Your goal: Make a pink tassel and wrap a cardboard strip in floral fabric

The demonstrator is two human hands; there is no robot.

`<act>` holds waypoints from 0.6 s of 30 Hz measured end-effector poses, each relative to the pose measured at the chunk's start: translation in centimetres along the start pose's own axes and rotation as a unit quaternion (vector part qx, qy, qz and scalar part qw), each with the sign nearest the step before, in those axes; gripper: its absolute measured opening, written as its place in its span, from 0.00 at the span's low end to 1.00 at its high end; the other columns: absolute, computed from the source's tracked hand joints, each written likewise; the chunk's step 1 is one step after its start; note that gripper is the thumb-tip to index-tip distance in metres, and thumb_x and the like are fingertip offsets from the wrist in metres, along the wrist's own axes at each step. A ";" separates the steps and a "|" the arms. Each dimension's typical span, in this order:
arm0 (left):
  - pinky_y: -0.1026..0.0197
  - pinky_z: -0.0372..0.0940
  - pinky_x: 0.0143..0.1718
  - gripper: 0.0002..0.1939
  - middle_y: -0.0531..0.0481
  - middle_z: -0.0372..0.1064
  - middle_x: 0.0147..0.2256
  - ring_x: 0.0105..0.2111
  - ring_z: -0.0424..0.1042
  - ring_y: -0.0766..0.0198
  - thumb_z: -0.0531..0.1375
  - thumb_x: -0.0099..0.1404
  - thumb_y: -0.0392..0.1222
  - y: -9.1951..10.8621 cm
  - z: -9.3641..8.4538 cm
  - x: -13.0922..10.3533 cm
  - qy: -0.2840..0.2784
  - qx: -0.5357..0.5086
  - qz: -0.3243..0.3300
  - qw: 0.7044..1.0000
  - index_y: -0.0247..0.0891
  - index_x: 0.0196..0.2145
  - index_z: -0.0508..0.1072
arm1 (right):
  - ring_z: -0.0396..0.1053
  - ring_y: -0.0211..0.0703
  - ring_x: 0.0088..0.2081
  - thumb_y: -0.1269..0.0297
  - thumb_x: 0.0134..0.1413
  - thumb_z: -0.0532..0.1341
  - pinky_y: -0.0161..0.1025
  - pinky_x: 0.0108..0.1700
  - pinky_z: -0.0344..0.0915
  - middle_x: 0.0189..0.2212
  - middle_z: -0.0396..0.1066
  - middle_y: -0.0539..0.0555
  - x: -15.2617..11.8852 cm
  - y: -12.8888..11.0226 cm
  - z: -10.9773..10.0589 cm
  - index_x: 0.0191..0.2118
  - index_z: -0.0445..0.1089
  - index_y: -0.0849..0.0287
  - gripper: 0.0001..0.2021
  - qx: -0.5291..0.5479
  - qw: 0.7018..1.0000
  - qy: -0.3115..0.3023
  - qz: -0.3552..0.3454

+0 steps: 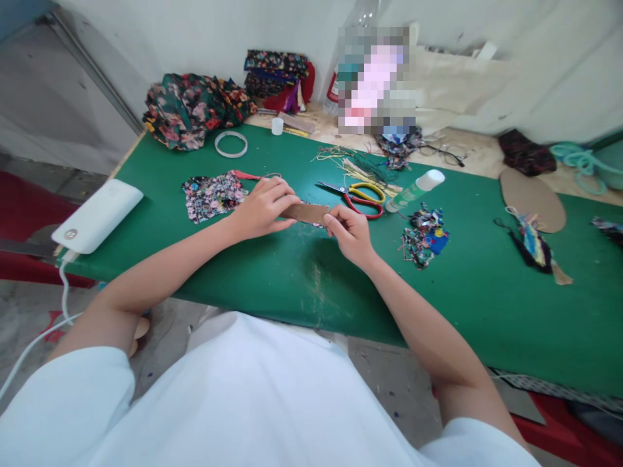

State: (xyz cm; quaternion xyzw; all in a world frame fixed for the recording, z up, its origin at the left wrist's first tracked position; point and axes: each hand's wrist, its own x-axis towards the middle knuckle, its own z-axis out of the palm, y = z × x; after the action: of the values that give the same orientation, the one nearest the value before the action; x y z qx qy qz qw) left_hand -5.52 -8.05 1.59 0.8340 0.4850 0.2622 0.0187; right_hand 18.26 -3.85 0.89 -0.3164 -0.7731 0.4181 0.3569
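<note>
Between my hands, above the green table top [287, 279], is a brown cardboard strip [307, 213] with a bit of patterned fabric showing along its lower edge. My left hand [267, 206] grips the strip's left end, fingers over the top. At the other end, my right hand [348, 232] pinches it between thumb and fingers. Left of my left hand lies a piece of floral fabric [211, 196] with a red strip at its upper right. Scissors [363, 200] with one yellow and one red handle lie just beyond my right hand, beside a glue stick [413, 189] standing tilted in view.
Fabric scraps [424, 237] lie to the right, with thread bundles [360, 170] behind the scissors. A tape roll [231, 144] and bunched floral cloth [187, 110] are at the back left. A white corded device [97, 216] sits at the left edge. Farther right are a cardboard oval [533, 200] and a tassel [535, 240].
</note>
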 end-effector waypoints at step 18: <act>0.52 0.70 0.48 0.14 0.45 0.75 0.43 0.48 0.69 0.54 0.64 0.58 0.47 -0.5 -2.4 1.0 0.120 -0.099 -0.188 0.970 0.39 0.41 0.76 | 0.65 0.54 0.46 0.64 0.69 0.50 0.48 0.47 0.56 0.42 0.75 0.61 2.4 -0.1 5.5 0.43 0.74 0.59 0.15 -0.463 0.881 -0.059 -0.074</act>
State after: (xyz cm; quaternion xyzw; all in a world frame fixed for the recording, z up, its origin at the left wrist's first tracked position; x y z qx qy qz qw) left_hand -6.63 -7.55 3.97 0.6842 0.6033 0.3993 0.0918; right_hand 12.45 -4.31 -0.45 -0.3624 -0.9194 0.0025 0.1529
